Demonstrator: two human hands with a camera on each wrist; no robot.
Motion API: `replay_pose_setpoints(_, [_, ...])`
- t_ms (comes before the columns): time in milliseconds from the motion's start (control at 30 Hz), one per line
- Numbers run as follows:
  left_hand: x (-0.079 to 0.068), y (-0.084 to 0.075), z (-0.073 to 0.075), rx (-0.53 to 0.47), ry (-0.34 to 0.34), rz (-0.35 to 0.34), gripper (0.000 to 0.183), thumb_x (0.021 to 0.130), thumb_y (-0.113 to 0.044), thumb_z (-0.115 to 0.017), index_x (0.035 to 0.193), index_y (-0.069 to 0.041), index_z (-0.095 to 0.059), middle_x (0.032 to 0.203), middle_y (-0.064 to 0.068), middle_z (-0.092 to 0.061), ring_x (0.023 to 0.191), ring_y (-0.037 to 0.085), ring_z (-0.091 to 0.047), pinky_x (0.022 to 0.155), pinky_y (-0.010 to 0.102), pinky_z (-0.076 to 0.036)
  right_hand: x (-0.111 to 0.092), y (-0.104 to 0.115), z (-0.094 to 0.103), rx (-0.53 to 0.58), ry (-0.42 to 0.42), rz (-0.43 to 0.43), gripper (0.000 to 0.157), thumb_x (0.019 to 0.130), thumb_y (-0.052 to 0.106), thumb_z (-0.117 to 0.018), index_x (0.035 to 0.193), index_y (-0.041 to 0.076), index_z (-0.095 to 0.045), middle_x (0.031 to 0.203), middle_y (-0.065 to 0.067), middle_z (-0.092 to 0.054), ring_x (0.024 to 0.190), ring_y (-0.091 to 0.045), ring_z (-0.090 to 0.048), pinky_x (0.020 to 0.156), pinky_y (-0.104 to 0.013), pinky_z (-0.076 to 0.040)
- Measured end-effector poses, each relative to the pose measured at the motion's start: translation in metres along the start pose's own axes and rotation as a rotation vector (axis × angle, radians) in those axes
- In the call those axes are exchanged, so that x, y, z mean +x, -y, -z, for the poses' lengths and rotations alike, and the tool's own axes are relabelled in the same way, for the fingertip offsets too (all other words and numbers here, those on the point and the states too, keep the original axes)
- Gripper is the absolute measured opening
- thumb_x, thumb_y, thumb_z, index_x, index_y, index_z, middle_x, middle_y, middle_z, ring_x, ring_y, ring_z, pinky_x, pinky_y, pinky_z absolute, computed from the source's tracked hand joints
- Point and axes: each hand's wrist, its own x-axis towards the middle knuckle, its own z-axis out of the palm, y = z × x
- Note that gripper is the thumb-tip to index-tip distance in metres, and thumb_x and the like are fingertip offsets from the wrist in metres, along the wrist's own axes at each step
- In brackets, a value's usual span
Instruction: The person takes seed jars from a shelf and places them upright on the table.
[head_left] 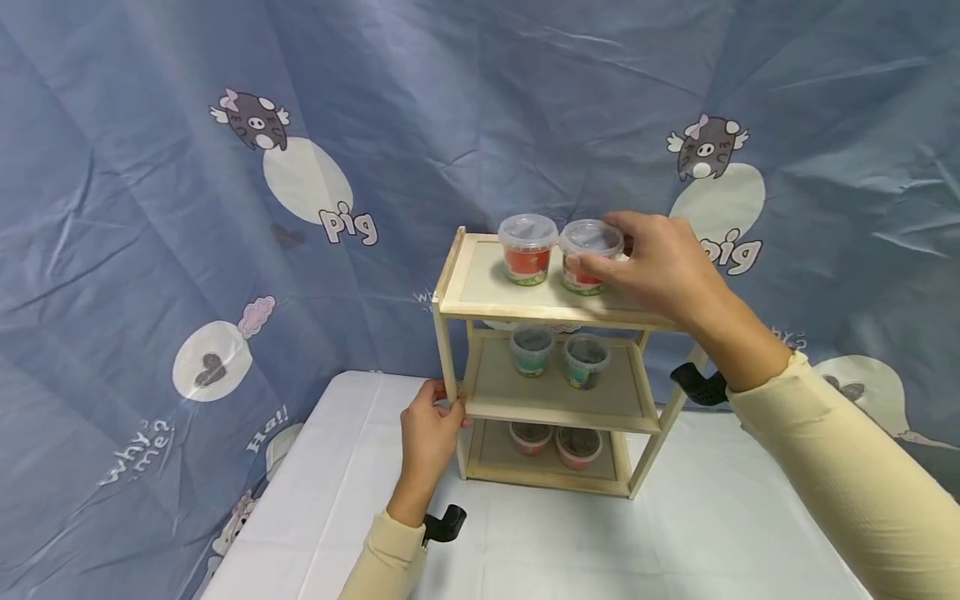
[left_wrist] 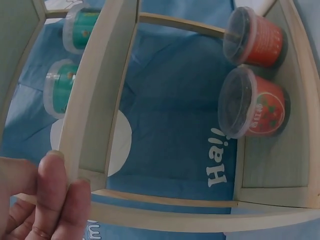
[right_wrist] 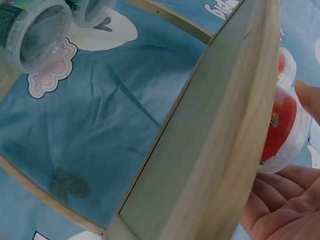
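A three-tier wooden shelf rack (head_left: 547, 414) stands upright. On its top tier are two clear-lidded plastic tubs with red labels, a left tub (head_left: 527, 260) and a right tub (head_left: 589, 239). My right hand (head_left: 663, 262) grips the right tub from its right side, thumb in front and fingers behind. In the right wrist view, that red-labelled tub (right_wrist: 284, 127) sits between thumb and fingers, partly hidden by the shelf board. My left hand (head_left: 431, 433) holds the rack's left front post beside the middle tier; its fingertips touch the wood in the left wrist view.
Two green-labelled tubs (head_left: 532, 354) stand on the middle tier. Two more tubs (head_left: 578, 450) with reddish labels are on the bottom tier. The rack stands on a white-covered table (head_left: 555, 542), with a blue printed curtain (head_left: 420, 125) behind it.
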Motion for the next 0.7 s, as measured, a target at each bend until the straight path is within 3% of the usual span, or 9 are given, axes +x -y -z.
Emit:
replay_pose_setpoints(333, [0.002, -0.001, -0.004, -0.011, 0.017, -0.001, 0.011, 0.095, -0.008, -0.073, 0.104, -0.006, -0.070, 0.079, 0.004, -0.075, 0.052, 0.010, -0.066, 0.045, 0.026, -0.043, -0.021, -0.005, 0.018, 0.027, -0.083, -0.013, 0.060, 0.093, 0.046, -0.079, 0.137, 0.008, -0.066, 0.107, -0.015, -0.073, 0.095, -0.031, -0.066, 0.081, -0.048, -0.048])
replay_pose_setpoints(467, [0.001, 0.001, -0.007, -0.005, 0.015, -0.015, 0.011, 0.096, -0.009, -0.073, 0.106, -0.005, -0.070, 0.084, 0.003, -0.076, 0.053, 0.008, -0.066, 0.045, 0.027, -0.045, -0.036, -0.007, 0.029, 0.049, -0.148, 0.009, 0.062, 0.091, 0.041, -0.083, 0.140, 0.008, -0.065, 0.117, -0.016, -0.074, 0.109, -0.034, -0.072, 0.091, -0.050, -0.054])
replay_pose_setpoints(600, [0.000, 0.003, -0.006, 0.015, 0.001, -0.014, 0.013, 0.096, -0.008, -0.075, 0.107, -0.006, -0.070, 0.092, 0.004, -0.076, 0.054, 0.008, -0.067, 0.046, 0.027, -0.046, -0.052, -0.007, 0.037, 0.047, -0.202, 0.059, 0.062, 0.089, 0.038, -0.086, 0.140, 0.010, -0.066, 0.118, -0.013, -0.075, 0.109, -0.033, -0.073, 0.091, -0.050, -0.056])
replay_pose_setpoints(667, [0.000, 0.003, -0.005, 0.014, 0.001, -0.016, 0.013, 0.096, -0.008, -0.074, 0.108, -0.005, -0.070, 0.093, 0.005, -0.076, 0.054, 0.009, -0.067, 0.045, 0.028, -0.046, -0.060, -0.006, 0.041, 0.054, -0.214, 0.061, 0.062, 0.088, 0.037, -0.087, 0.140, 0.011, -0.066, 0.119, -0.012, -0.075, 0.110, -0.032, -0.073, 0.092, -0.044, -0.057])
replay_pose_setpoints(700, [0.001, 0.004, -0.004, 0.016, 0.003, -0.019, 0.013, 0.096, -0.009, -0.074, 0.108, -0.005, -0.070, 0.094, 0.005, -0.076, 0.055, 0.010, -0.068, 0.046, 0.028, -0.046, -0.064, -0.005, 0.042, 0.059, -0.218, 0.056, 0.063, 0.087, 0.037, -0.088, 0.141, 0.011, -0.066, 0.120, -0.012, -0.074, 0.110, -0.032, -0.073, 0.092, -0.036, -0.058])
